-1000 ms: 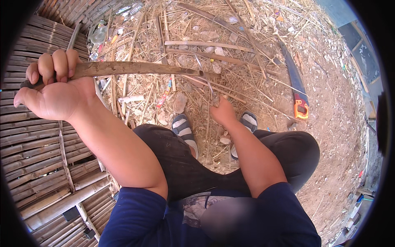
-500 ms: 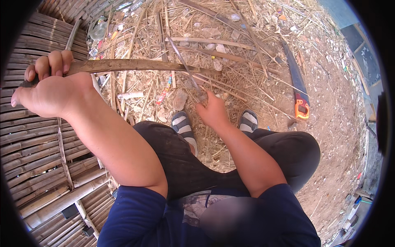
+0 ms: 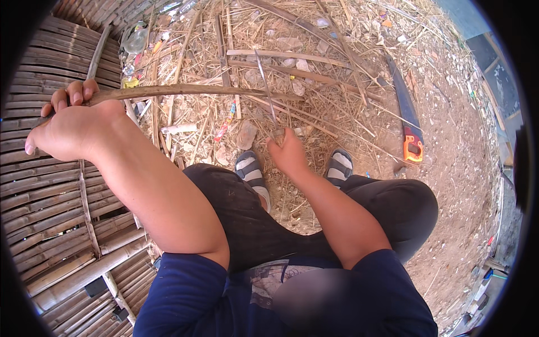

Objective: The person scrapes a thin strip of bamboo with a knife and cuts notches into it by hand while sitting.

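Note:
My left hand point(image 3: 78, 124) is closed around one end of a long, slightly curved bamboo strip point(image 3: 179, 89), held out level toward the right. In my right hand point(image 3: 289, 153), between my feet, is a knife with a long narrow blade point(image 3: 264, 78) pointing away from me. The blade crosses the strip near its right end; whether it cuts into it I cannot tell. Most of the knife's handle is hidden by my fingers.
An orange-handled handsaw point(image 3: 405, 106) lies on the dirt at the right. Bamboo pieces point(image 3: 289, 55), shavings and litter cover the ground ahead. A slatted bamboo wall point(image 3: 45, 196) stands close on the left. My sandalled feet point(image 3: 251, 171) are below the blade.
The knife's tip has swung to the right, and my right hand has shifted slightly toward me. The bamboo strip has turned, showing a narrower face. My left hand keeps its hold.

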Demonstrator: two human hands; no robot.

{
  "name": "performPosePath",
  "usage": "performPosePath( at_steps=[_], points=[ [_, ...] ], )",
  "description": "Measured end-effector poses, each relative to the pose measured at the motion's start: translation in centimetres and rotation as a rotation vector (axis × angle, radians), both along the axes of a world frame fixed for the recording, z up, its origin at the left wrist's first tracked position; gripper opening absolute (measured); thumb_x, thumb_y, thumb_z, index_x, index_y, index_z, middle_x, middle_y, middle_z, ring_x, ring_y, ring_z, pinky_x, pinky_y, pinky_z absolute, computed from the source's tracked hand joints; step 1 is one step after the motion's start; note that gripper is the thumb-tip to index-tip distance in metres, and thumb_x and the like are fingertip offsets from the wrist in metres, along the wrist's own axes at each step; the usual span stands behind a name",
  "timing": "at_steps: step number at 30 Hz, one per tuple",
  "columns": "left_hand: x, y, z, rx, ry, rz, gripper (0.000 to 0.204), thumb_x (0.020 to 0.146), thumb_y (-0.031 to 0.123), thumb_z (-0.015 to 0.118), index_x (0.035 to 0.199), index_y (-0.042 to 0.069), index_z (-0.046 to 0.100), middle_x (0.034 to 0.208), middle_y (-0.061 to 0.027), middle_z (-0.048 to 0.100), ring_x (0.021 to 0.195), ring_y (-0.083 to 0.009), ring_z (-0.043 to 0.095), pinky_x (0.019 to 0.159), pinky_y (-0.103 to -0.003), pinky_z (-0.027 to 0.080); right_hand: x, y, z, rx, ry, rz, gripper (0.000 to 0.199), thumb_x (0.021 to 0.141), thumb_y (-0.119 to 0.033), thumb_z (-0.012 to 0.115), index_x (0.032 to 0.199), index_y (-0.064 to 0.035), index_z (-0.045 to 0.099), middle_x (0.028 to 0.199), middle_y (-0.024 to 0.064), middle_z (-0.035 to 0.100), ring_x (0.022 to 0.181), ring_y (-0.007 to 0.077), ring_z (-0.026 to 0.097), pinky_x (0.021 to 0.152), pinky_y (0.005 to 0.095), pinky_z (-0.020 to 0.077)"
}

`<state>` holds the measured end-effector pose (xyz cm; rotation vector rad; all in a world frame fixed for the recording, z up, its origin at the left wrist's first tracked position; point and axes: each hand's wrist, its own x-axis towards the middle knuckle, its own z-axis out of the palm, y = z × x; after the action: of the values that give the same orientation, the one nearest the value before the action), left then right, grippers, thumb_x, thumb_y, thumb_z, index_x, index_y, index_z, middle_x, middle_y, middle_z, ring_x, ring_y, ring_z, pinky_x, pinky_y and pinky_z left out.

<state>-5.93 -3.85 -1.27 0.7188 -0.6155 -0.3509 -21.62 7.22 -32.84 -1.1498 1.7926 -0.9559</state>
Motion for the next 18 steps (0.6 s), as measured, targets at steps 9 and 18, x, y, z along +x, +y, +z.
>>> performPosePath(
  at_steps=[9,18],
  points=[
    [0.0,0.1,-0.1,-0.006,-0.087,-0.073,0.047,0.105,0.054,0.022,0.086,0.013,0.034,0.070,-0.0015,0.037,0.060,-0.0154,0.033,0.059,-0.032,0.032,0.7,-0.3,3.2,-0.254,-0.112,0.116,0.035,0.086,-0.029,0.068,0.097,0.0026,0.056,0.074,0.0259,0.063,0.075,0.0455,0.065,0.067,0.0508,0.0495],
    [-0.6,0.3,0.3,-0.052,-0.100,-0.178,0.051,0.102,0.058,0.035,0.086,0.010,0.037,0.072,-0.0031,0.041,0.064,-0.0187,0.040,0.063,-0.033,0.036,-0.2,-0.6,4.5,-0.203,-0.109,0.125,0.037,0.085,-0.028,0.068,0.096,0.0045,0.056,0.071,0.0253,0.062,0.073,0.0450,0.064,0.064,0.0498,0.0478]
  ],
)
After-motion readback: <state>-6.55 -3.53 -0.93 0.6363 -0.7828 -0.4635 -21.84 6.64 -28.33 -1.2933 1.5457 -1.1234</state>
